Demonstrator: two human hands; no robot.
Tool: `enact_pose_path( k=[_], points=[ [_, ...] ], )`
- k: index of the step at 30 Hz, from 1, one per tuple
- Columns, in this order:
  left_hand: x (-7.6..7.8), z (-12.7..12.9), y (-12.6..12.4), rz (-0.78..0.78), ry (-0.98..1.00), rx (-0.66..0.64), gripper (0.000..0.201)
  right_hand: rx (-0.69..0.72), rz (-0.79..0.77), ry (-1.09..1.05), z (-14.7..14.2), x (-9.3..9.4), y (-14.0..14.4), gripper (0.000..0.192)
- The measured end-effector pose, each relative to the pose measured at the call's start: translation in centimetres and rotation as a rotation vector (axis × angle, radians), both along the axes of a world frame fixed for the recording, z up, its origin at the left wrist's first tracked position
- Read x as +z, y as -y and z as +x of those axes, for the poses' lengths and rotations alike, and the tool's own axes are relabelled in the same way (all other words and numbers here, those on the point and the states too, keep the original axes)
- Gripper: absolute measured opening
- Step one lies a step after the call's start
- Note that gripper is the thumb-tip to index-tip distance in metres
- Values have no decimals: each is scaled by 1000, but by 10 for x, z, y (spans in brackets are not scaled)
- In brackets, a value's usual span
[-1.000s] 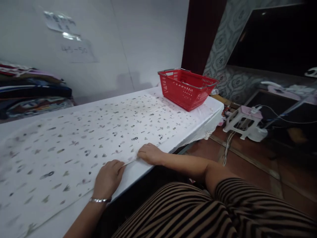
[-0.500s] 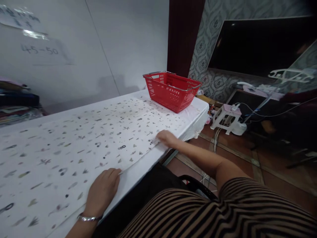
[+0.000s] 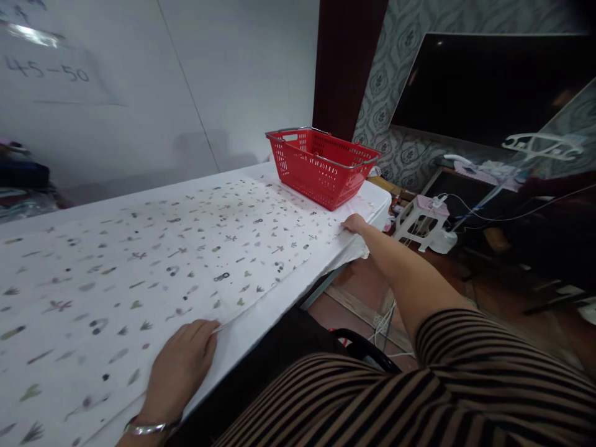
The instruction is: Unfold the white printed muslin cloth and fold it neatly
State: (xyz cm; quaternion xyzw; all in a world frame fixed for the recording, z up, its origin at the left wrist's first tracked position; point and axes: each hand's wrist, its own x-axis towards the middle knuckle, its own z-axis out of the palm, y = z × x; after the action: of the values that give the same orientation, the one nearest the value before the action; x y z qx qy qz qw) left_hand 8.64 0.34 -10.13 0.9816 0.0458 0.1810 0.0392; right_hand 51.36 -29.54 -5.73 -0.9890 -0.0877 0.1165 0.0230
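A long white fabric sheet (image 3: 153, 261) printed with small dark motifs lies flat across a white-covered table (image 3: 261, 320). My left hand (image 3: 179, 366), with a silver bracelet at the wrist, presses on the sheet's near edge and pinches it. My right hand (image 3: 354, 223) is stretched far to the right and holds the same edge near the sheet's far corner, close to a red plastic basket (image 3: 321, 166) standing at the table's right end.
Folded cloth is stacked at the far left (image 3: 21, 186). A white wall with a handwritten "45-50" note (image 3: 46, 68) runs behind the table. Right of the table stand a white stool (image 3: 419, 220), cables on a tiled floor, and a dark screen (image 3: 488, 87).
My right hand has slid along the sheet's near edge from beside my left hand to the far right corner. My left hand stayed on the edge. The view turned right.
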Motion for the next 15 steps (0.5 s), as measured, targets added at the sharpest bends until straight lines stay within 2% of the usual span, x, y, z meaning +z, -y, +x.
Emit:
enact_pose_path(
  k=[6, 12, 15],
  points=[
    [-2, -1, -1, 16, -5, -6, 27, 71, -152, -39, 15, 0, -6, 29],
    [1, 0, 0, -27, 5, 0, 26, 70, -176, -36, 19, -3, -5, 41],
    [0, 0, -1, -42, 8, -9, 26, 62, -184, -30, 17, -4, -9, 38]
  ],
)
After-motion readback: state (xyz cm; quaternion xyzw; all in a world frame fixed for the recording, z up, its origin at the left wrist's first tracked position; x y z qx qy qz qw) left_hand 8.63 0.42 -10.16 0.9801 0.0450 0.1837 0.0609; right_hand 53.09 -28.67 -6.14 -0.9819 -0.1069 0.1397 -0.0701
